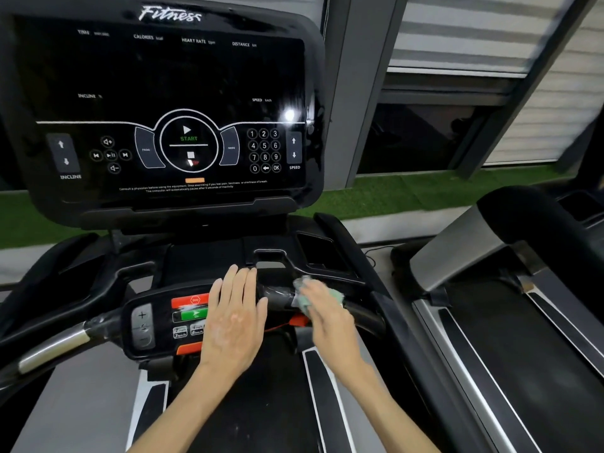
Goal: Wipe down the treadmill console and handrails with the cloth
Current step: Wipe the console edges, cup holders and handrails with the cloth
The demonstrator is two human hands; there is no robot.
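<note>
Faced big black console (163, 93), display dark. Saw front handrail (277, 297) below it, control panel (153, 325) at centre. Had left hand (233, 322) flat on panel's right end, fingers straight, close together. Pressed pale green cloth (305, 302) onto handrail with blurred right hand (327, 312), fingers straight over it.

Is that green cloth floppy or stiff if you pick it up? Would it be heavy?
Probably floppy: the cloth looks bunched and bent over the handrail under the right hand. Likely light too, since it is only a small wad. It is blurred, so I can't be sure.
</note>
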